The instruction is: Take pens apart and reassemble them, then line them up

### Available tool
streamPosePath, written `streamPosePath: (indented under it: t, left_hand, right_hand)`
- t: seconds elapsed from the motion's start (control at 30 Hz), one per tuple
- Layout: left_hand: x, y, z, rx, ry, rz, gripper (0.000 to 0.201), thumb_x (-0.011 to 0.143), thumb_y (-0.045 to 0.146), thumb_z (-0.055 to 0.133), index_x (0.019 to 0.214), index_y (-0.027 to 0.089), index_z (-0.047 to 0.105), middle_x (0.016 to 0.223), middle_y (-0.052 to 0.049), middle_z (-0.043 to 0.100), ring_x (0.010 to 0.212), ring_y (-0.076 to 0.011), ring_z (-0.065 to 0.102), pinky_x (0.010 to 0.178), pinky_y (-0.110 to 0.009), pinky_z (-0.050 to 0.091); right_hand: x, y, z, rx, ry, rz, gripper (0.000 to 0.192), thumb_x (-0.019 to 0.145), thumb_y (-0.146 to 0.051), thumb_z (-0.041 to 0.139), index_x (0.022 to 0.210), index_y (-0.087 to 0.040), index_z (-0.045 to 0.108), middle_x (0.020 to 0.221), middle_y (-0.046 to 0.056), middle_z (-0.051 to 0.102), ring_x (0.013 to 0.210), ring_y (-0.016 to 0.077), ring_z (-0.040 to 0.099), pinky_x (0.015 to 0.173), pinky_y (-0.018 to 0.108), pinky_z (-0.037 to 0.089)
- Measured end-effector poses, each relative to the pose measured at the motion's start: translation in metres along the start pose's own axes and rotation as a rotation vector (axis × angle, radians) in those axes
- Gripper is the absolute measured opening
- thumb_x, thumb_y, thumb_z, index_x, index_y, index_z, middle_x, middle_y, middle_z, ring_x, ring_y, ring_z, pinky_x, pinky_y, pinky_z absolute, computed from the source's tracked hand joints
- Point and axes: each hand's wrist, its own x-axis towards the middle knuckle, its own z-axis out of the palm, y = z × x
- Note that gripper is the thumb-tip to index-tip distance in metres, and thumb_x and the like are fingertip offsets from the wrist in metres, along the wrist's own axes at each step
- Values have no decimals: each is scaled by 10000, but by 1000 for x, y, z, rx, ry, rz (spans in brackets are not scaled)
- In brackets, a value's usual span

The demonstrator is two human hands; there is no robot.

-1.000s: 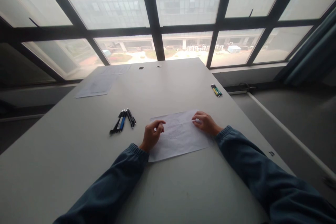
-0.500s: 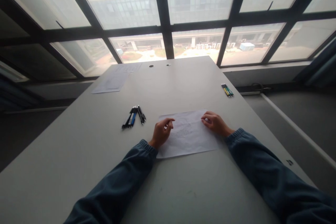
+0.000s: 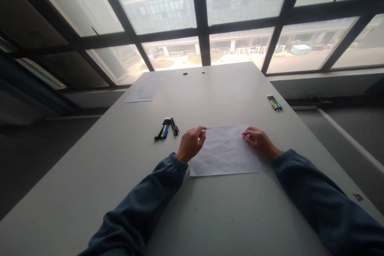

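A white sheet of paper (image 3: 225, 160) with faint grey line marks and slight creases lies flat on the table before me. My left hand (image 3: 192, 143) is at its upper left corner, fingers curled and thumb against them at the paper's edge. That corner is hidden behind the hand. Opposite, my right hand (image 3: 258, 141) rests at the upper right part of the sheet, its bent fingertips pinching at the edge. Both hands are closed. Several black pens, one with a blue barrel (image 3: 165, 131), lie in a loose group left of my left hand.
The white table (image 3: 222, 212) extends to the windows. Several green and yellow pens (image 3: 275, 103) lie near its right edge. More papers (image 3: 144, 90) are at the far left. A round hole (image 3: 185, 74) is at the far end; a small dark piece (image 3: 358, 197) sits at lower right.
The view has swung, shifting things rightward in the picture. My left hand has gone from over the sheet to its upper left corner. The paper lies straighter; my right hand stays at its side.
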Motion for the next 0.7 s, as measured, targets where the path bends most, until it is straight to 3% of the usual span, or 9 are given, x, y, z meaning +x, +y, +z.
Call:
streamPosePath:
  t: [0.17,0.47,0.7]
  left_hand:
    - [19,-31,-24,84,-9,-151,220,937,311,518,946,202,709,810,-49,724,761,-175,669,722,-260,476]
    - [35,-117,-82,253,50,-479,221,846,364,606,914,231,769,833,-52,763,783,-210,698,733,-280,490]
    - [28,-163,-100,265,3,-599,230,806,358,642,922,218,783,921,-59,778,869,-221,712,810,-287,515]
  right_hand:
    - [0,0,0,14,-5,18,152,921,-272,582,887,-208,715,881,51,670,688,159,576,691,288,471]
    - [-1,0,-1,17,-6,23,177,934,-285,567,893,-193,712,888,62,673,682,159,570,679,297,480]
    - [-2,5,1,23,-9,38,181,930,-296,568,899,-197,716,896,59,678,680,157,573,680,301,479]
